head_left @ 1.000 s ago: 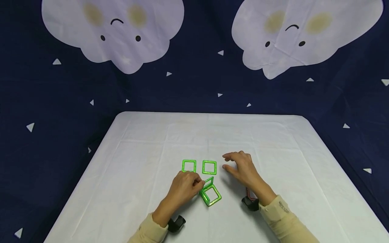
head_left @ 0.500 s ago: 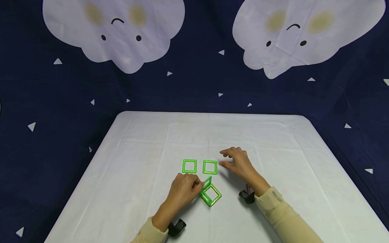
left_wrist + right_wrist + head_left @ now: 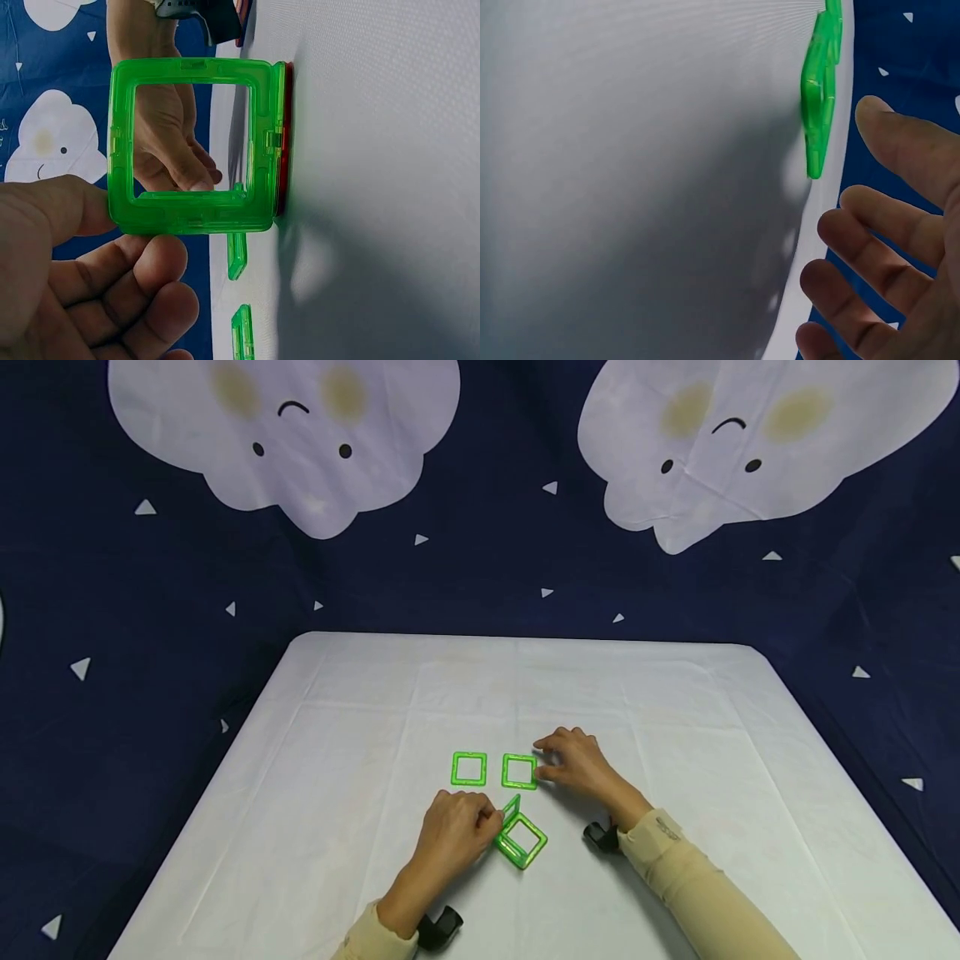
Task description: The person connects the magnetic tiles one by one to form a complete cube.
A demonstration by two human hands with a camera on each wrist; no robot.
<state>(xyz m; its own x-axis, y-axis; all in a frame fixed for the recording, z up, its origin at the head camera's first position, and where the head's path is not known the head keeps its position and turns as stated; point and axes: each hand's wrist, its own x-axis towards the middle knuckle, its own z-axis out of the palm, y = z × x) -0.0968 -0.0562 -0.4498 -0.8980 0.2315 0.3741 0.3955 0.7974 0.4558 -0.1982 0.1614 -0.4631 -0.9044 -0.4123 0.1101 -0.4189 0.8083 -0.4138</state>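
My left hand [image 3: 456,828] pinches the edge of an upright green square magnetic tile [image 3: 191,217] between thumb and fingers. That tile stands on a flat green tile [image 3: 538,841], seen edge-on with a reddish side in the left wrist view. Two more green square tiles lie flat farther back: a left one [image 3: 468,782] and a right one [image 3: 519,786]. Beside the right one hovers my right hand [image 3: 579,763], thumb and fingers apart and nothing between them. A gap separates its fingertips [image 3: 874,109] from the green tile [image 3: 815,101] in the right wrist view.
A white cloth covers the table [image 3: 360,710], which has rounded far corners. Behind it hangs a dark blue curtain [image 3: 480,568] with clouds and small triangles. Black camera mounts [image 3: 440,930] sit at both wrists, low over the cloth.
My right hand has moved left, close to the right back tile. My left hand keeps its pinch on the upright tile, almost still. The flat tiles have stayed in place.
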